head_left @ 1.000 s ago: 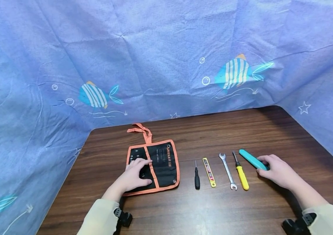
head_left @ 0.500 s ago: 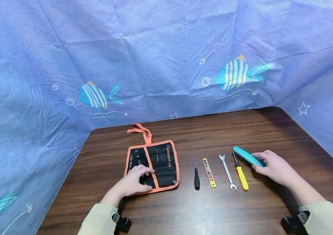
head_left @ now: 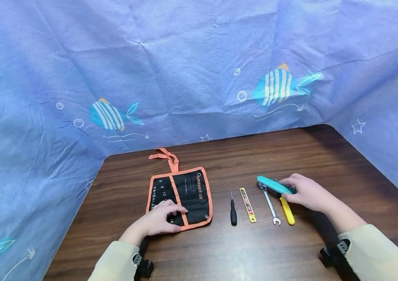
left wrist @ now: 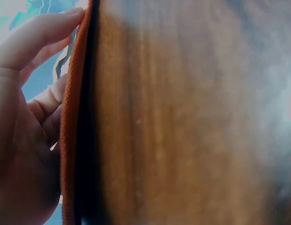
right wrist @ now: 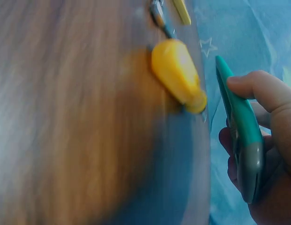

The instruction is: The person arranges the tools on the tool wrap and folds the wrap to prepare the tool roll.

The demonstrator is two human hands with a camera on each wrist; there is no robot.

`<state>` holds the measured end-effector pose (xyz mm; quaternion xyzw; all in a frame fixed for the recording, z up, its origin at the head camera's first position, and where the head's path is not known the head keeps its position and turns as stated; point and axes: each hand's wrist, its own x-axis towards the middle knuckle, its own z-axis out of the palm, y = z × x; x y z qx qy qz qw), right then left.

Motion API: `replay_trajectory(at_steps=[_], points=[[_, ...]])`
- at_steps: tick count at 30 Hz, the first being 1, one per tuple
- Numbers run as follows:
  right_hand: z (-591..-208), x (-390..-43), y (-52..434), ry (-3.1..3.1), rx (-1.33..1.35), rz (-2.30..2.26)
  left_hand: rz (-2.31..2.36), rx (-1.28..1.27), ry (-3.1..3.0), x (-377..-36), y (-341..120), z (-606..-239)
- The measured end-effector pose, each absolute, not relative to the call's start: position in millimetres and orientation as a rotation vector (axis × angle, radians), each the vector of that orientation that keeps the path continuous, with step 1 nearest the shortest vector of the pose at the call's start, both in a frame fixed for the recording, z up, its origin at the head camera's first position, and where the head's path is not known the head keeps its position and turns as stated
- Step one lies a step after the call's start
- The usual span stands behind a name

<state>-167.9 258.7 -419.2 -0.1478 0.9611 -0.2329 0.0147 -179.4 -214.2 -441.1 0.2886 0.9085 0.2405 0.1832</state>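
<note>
My right hand [head_left: 306, 194] grips a teal utility knife [head_left: 275, 185] between thumb and fingers. The knife overlaps the heads of a silver wrench [head_left: 271, 206] and a yellow-handled screwdriver [head_left: 288, 211] in the head view. In the right wrist view the knife [right wrist: 244, 117] shows a grey end, with the yellow handle [right wrist: 176, 70] beyond it. On the left, my left hand [head_left: 158, 219] rests on the lower left part of a black tool pouch [head_left: 193, 195] with orange trim, fingers loosely bent. The left wrist view shows the thumb at the pouch's orange edge [left wrist: 72, 93].
Between pouch and wrench lie a small black screwdriver [head_left: 233, 212] and a yellow labelled strip [head_left: 247, 205]. An orange tie [head_left: 170, 160] extends from the pouch's top. A blue fish-print cloth [head_left: 191, 70] surrounds the back and sides of the brown wooden table [head_left: 220, 253].
My right hand has carried the teal utility knife leftward, from right of the yellow screwdriver to over the tool heads. My left hand has slid slightly down the pouch.
</note>
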Motion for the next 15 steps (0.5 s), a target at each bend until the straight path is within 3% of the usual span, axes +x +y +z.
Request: replay_trajectory(at_steps=[15], points=[[-419.8,-178.5,214.6,2.931,-0.707,-0.768,0.684,0.804,2.59,-174.7,-213.9,-449.2]])
